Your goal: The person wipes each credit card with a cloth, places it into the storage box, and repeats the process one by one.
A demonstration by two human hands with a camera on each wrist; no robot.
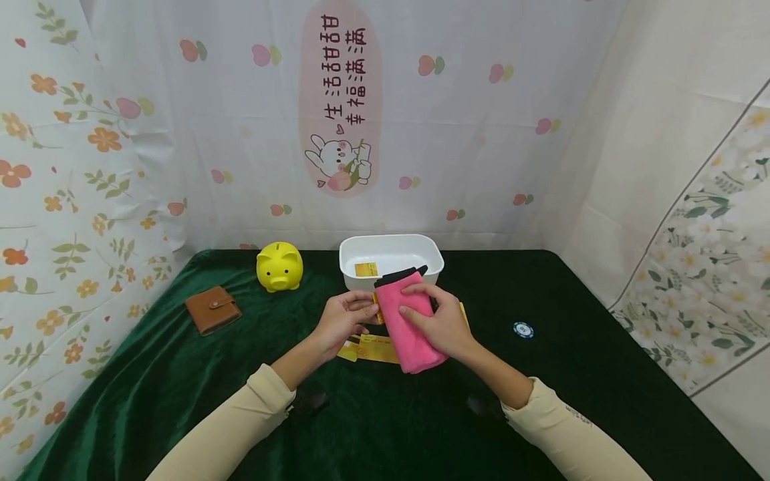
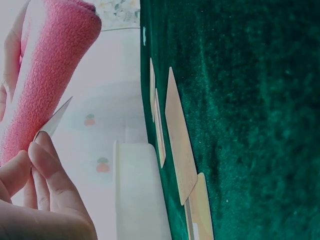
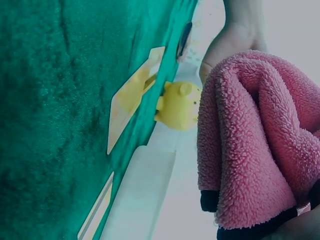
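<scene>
My right hand (image 1: 444, 322) grips a folded pink towel (image 1: 406, 327) with black edging, held up in front of the white tub. A small yellow card (image 1: 377, 308) is pinched between my left thumb and fingers, against the towel's left side. In the left wrist view the card's pale corner (image 2: 59, 116) sticks out past the fingertips of my left hand (image 1: 344, 324). The right wrist view shows the towel's folds (image 3: 255, 150) hanging down, with most of the right hand hidden. Below the hands, yellow cards (image 1: 379, 349) lie overlapping on the green cloth.
A white tub (image 1: 391, 244) stands at the back, with a yellow card (image 1: 365, 269) inside. To its left are a yellow piggy bank (image 1: 279, 267) and a brown wallet (image 1: 212, 310). A poker chip (image 1: 523, 329) lies at right on the green tablecloth (image 1: 577, 374).
</scene>
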